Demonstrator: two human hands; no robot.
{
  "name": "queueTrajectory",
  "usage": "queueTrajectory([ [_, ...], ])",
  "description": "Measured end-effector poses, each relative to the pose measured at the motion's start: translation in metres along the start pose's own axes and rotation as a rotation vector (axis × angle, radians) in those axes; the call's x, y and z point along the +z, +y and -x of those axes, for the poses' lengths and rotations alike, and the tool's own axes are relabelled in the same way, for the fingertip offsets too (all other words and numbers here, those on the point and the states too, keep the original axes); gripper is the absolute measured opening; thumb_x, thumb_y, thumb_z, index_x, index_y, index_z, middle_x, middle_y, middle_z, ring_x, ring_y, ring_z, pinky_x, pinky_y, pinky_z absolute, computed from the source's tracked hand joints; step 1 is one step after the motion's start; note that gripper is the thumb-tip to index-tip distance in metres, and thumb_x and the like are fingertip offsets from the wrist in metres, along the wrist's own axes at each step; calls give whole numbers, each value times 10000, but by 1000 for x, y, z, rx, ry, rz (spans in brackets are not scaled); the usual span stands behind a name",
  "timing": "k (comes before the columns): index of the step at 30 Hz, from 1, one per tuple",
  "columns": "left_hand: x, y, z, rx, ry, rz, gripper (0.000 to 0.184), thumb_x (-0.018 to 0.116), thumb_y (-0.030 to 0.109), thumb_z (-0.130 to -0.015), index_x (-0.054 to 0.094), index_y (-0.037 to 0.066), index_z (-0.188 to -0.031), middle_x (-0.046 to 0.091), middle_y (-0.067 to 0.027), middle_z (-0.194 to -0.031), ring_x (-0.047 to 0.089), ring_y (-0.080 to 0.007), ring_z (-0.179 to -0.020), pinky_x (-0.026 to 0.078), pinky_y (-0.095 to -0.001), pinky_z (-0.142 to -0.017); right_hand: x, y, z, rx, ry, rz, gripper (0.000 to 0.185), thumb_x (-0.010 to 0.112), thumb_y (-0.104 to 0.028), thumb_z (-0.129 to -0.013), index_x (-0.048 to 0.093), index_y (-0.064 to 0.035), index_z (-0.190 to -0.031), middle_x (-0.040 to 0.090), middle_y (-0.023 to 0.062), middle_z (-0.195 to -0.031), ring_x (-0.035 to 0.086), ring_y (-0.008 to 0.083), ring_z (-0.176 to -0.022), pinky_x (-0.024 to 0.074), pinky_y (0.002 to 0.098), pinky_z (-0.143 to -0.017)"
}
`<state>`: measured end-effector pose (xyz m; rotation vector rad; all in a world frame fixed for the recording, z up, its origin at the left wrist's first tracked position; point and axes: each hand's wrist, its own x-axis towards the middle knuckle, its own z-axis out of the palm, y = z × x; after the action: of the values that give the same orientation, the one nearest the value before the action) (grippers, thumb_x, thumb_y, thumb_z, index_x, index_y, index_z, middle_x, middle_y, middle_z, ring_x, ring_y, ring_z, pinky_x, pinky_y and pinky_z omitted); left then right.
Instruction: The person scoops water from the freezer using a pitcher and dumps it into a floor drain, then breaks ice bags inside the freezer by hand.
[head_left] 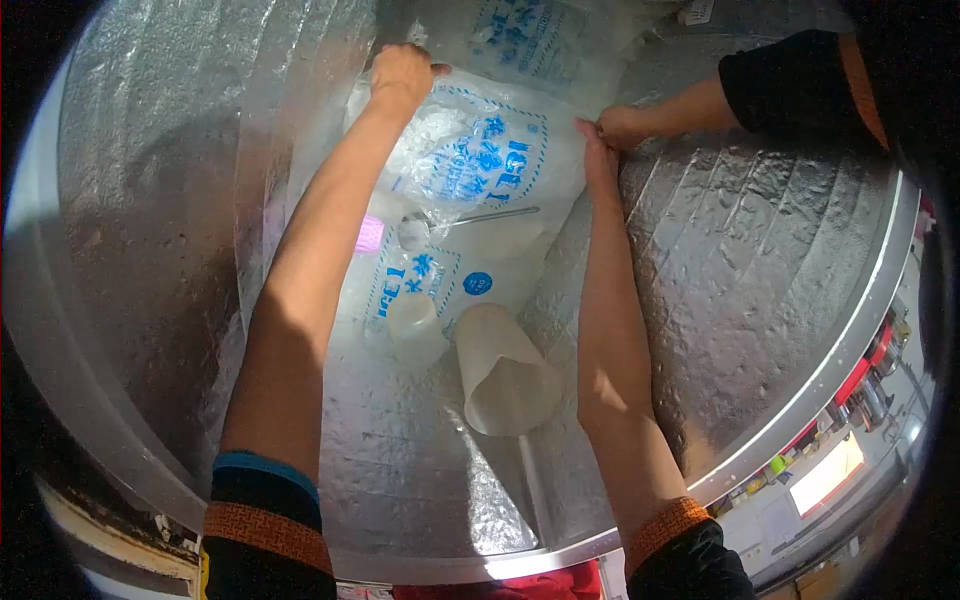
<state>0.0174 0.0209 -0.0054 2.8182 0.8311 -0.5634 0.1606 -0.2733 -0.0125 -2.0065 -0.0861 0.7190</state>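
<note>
A clear plastic ice bag (pixel 500 160) with blue print and ice inside lies in a silver-lined bin. My left hand (pixel 402 78) is closed on its upper left edge. At the bag's right edge, my right hand (pixel 598 155) pinches the plastic, right beside another person's hand (pixel 625 127). Below the bag's ice sit a long-handled metal ladle (pixel 414 232) and a pink item (pixel 369 235). Lower down are a translucent cup (pixel 413 318) and a large whitish scoop or jug (pixel 508 375), its open end facing me.
Another printed bag (pixel 530 38) lies at the top of the bin. The metal rim (pixel 800 400) curves round the right and front. Beyond it at the lower right are shelves with several small items. The other person's dark sleeve (pixel 800 88) reaches in from the right.
</note>
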Motion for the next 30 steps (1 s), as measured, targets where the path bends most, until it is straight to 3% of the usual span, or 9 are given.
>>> queueTrajectory([
  [5, 11, -7, -12, 136, -12, -236, 542, 445, 540, -980, 744, 88, -989, 720, -141, -1020, 710, -281, -934, 567, -404, -777, 2, 10, -12, -35, 29, 8, 665, 747, -422, -790, 583, 24, -1256, 586, 149, -1252, 516, 279, -1139, 361, 371, -1029],
  [9, 1, -16, -7, 178, -5, -254, 445, 483, 488, -978, 740, 128, -1027, 732, -100, -1026, 707, -246, -974, 584, -422, -742, 4, -11, -7, 209, -135, -184, 701, 768, -432, -780, 571, 25, -1272, 573, 144, -1269, 511, 265, -1153, 375, 373, -1014],
  [15, 0, -25, -1, 185, 123, -167, 366, 527, 406, -970, 750, 116, -973, 732, -125, -964, 715, -293, -917, 575, -421, -762, 3, 12, -32, 113, -165, -111, 630, 774, -383, -771, 598, -10, -1248, 593, 113, -1216, 544, 231, -1107, 410, 319, -966],
  [20, 7, -30, 21, 190, 241, 181, 370, 494, 347, -987, 741, 79, -925, 711, -206, -922, 690, -377, -915, 544, -481, -796, -1, -11, -16, 82, -156, -176, 660, 777, -347, -765, 566, 0, -1285, 591, 111, -1228, 547, 217, -1112, 420, 313, -956],
  [22, -7, -30, 38, 146, 161, 140, 360, 499, 347, -983, 740, 84, -939, 707, -209, -931, 689, -377, -903, 539, -483, -803, -4, -14, -11, 329, -307, -281, 581, 753, -336, -773, 600, 14, -1210, 607, 115, -1173, 551, 221, -1091, 439, 321, -919],
  [25, -12, -12, 24, 116, 157, 110, 334, 527, 345, -966, 733, 83, -943, 699, -204, -903, 684, -378, -853, 533, -488, -783, -23, -53, -52, 151, -222, -239, 504, 735, -337, -787, 626, 5, -1141, 615, 100, -1121, 548, 212, -1058, 428, 311, -916],
  [26, -3, -21, 23, 132, 137, 55, 319, 551, 344, -954, 726, 78, -935, 693, -196, -866, 680, -379, -815, 533, -489, -755, -11, -50, -55, 101, -192, -250, 467, 726, -337, -794, 639, 0, -1106, 619, 92, -1095, 546, 207, -1042, 423, 306, -914],
  [27, 8, -23, 33, 209, 336, 58, 284, 600, 330, -928, 708, 72, -882, 672, -174, -775, 670, -373, -760, 527, -487, -681, -4, -25, -37, 105, -166, -248, 433, 717, -337, -801, 652, -4, -1071, 622, 85, -1068, 545, 202, -1026, 417, 301, -912],
  [30, 10, -16, 44, 134, 326, 112, 259, 609, 297, -926, 693, 76, -822, 668, -168, -755, 677, -360, -765, 525, -477, -643, 7, 13, -18, 60, -40, -267, 425, 730, -346, -815, 666, -12, -1070, 621, 47, -1046, 538, 186, -1035, 393, 296, -949],
])
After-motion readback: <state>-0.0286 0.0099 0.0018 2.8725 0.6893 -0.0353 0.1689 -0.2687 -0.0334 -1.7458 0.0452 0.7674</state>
